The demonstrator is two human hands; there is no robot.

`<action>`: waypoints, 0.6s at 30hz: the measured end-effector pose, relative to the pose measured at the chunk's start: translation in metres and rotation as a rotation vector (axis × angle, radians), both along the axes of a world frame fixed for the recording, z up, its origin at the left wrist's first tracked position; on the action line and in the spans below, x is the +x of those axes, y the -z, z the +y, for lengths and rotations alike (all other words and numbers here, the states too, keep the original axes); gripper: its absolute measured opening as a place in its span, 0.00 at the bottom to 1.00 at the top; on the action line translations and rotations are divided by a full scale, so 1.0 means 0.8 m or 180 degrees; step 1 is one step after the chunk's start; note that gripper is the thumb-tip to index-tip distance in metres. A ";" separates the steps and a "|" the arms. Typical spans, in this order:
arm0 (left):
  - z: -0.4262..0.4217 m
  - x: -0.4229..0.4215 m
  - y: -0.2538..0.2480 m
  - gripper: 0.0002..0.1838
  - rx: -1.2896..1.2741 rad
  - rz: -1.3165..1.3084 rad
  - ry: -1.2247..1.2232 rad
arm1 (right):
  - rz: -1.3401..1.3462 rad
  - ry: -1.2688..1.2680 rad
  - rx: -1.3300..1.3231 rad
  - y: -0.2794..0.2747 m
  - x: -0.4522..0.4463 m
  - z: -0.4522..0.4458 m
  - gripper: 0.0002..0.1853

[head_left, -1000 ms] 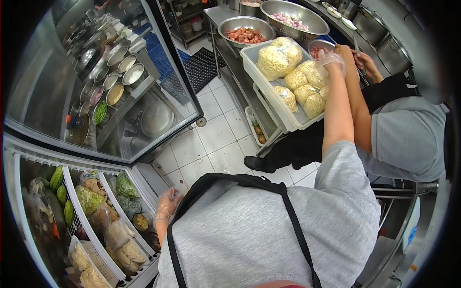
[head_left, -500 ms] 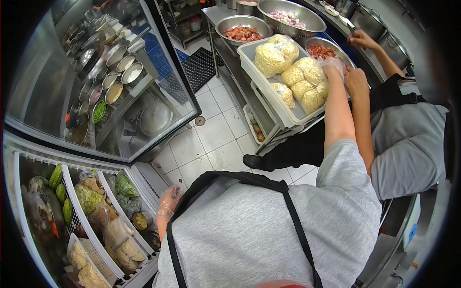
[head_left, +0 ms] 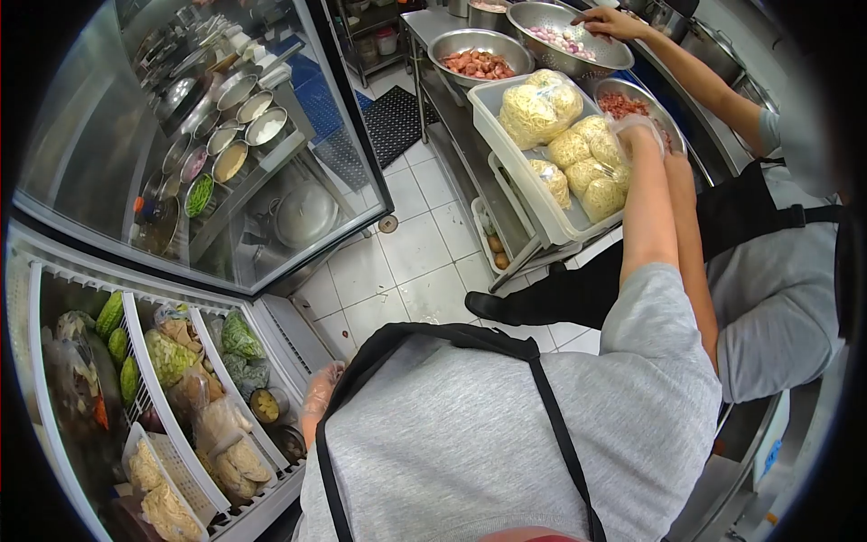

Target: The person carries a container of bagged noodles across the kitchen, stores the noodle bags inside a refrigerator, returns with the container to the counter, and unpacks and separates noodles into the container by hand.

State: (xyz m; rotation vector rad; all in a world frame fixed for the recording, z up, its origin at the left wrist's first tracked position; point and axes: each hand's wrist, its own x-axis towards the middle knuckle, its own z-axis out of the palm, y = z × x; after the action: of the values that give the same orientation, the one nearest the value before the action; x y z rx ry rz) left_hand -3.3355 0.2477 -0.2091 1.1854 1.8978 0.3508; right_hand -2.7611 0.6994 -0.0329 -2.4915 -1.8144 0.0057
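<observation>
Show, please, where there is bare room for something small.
Small patches: white plastic tub, near end, beside clear bags of yellow noodles; grey steel table, beside round steel bowl of red chunks. Crowded: around gloved right hand, beside co-worker's hand.

"Where could a hand pass?"
"Above the floor [head_left: 417, 239], between the glass door [head_left: 221, 163] at left and the tub [head_left: 544, 220] at right."
"And far right?"
"A co-worker's hand [head_left: 614, 23] blocks the colander [head_left: 609, 54]; their other hand [head_left: 679, 172] crowds the person's right hand [head_left: 639, 135]."
</observation>
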 end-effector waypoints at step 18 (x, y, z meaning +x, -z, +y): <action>0.029 0.000 0.004 0.16 0.0089 0.0533 0.0668 | 0.0328 -0.0088 0.1855 -0.063 -0.057 -0.080 0.28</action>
State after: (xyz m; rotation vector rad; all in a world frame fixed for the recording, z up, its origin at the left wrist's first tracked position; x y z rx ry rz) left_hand -3.3354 0.2711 -0.2126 1.4569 1.8917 0.1685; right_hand -2.8065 0.6357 0.0175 -2.0171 -1.5278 -0.3353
